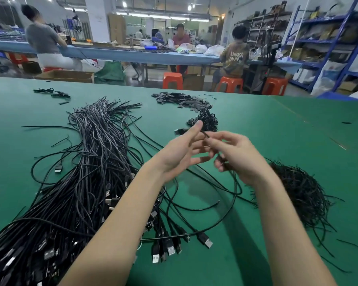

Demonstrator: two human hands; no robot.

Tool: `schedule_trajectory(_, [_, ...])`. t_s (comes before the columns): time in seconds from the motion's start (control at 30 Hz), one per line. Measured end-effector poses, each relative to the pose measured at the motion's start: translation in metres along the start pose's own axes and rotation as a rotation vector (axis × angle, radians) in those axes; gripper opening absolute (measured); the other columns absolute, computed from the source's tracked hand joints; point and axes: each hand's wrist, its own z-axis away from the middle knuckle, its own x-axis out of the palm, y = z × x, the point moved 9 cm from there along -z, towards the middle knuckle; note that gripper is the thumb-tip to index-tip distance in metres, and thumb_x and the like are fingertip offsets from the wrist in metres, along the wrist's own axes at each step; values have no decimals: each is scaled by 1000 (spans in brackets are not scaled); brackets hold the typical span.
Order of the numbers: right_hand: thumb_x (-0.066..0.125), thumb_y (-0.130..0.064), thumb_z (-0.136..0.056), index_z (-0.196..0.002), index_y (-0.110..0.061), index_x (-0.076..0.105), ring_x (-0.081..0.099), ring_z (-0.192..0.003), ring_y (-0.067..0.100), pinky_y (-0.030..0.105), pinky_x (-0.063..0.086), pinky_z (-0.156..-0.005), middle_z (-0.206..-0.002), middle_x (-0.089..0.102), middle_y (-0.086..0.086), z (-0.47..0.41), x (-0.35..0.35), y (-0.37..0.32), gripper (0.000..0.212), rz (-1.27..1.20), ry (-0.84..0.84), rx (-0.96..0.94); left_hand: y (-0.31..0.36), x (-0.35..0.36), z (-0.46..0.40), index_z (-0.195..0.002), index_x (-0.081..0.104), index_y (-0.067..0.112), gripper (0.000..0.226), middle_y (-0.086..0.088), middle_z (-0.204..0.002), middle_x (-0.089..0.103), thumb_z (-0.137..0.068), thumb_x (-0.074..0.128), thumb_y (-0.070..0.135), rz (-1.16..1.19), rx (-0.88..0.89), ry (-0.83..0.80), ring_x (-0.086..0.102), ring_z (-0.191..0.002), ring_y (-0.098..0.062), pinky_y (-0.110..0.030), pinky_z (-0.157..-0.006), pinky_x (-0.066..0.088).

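Note:
My left hand [180, 153] and my right hand [238, 155] meet above the green table [277, 124]. The left hand's fingers are stretched out and spread; its thumb is hidden. My right hand pinches a thin black cable [235, 182] at its fingertips, right against the left fingers, and the cable hangs in a loop down to the table. A small black connector [178, 131] shows just past the left fingertips; whether it is held I cannot tell.
A big bundle of black USB cables [87, 162] lies at the left, with plugs [167, 247] near the front. A heap of thin black ties [302, 193] sits at the right. Small black parts [180, 100] and a tangle [207, 119] lie further back. People work at benches beyond.

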Motion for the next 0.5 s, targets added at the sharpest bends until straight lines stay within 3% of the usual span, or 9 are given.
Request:
schedule_trajectory(0.07, [63, -18, -100, -112, -15, 68, 55, -43, 13, 20, 44, -41, -61, 62, 1, 6, 15, 10, 13, -27, -80, 35, 1, -2, 1, -116, 68, 9, 41, -6, -96, 69, -106, 41, 39, 1, 16, 75, 63, -75, -16, -29, -78, 54])
schedule_trajectory(0.13, [61, -24, -101, -110, -15, 67, 67, -54, 18, 23, 52, -49, -65, 66, 4, 11, 24, 19, 15, -69, -168, 110, 3, -7, 3, -107, 70, 11, 35, -6, -99, 73, -108, 39, 28, -80, 64, 194, 68, -85, -16, -26, -78, 53])
schedule_trajectory(0.23, [55, -33, -104, -102, -14, 67, 76, -94, 29, 38, 60, -84, -77, 73, 10, 25, 37, 37, 23, -61, -447, 214, 11, -12, 4, -104, 67, 11, 39, -6, -109, 75, -109, 31, 26, 78, 130, 245, 68, -111, -21, -31, -94, 52])
schedule_trajectory(0.3, [54, -38, -102, -101, -13, 67, 71, -110, 32, 45, 48, -107, -84, 75, 14, 36, 37, 44, 28, 46, -598, 187, 17, -17, 6, -104, 63, 9, 41, -10, -111, 74, -110, 27, 27, 303, 146, 218, 68, -111, -25, -35, -94, 54])
schedule_trajectory(0.37, [53, -42, -100, -100, -9, 67, 70, -109, 36, 44, 45, -110, -83, 73, 16, 39, 30, 48, 36, 80, -629, 179, 24, -18, 9, -100, 60, 8, 38, -12, -107, 74, -110, 27, 26, 484, 159, 165, 70, -108, -27, -37, -91, 57])
schedule_trajectory(0.43, [49, -45, -99, -101, -9, 69, 72, -104, 33, 42, 47, -105, -81, 72, 13, 35, 15, 49, 41, 102, -554, 190, 29, -19, 11, -94, 59, 9, 35, -10, -97, 74, -109, 31, 24, 626, 173, 135, 73, -97, -26, -37, -83, 60])
schedule_trajectory(0.5, [48, -45, -102, -101, -14, 73, 68, -87, 27, 43, 51, -95, -78, 68, 8, 33, 0, 49, 40, 221, -502, 188, 33, -22, 13, -92, 58, 10, 34, -5, -87, 72, -108, 33, 24, 697, 183, 140, 73, -82, -21, -32, -71, 60])
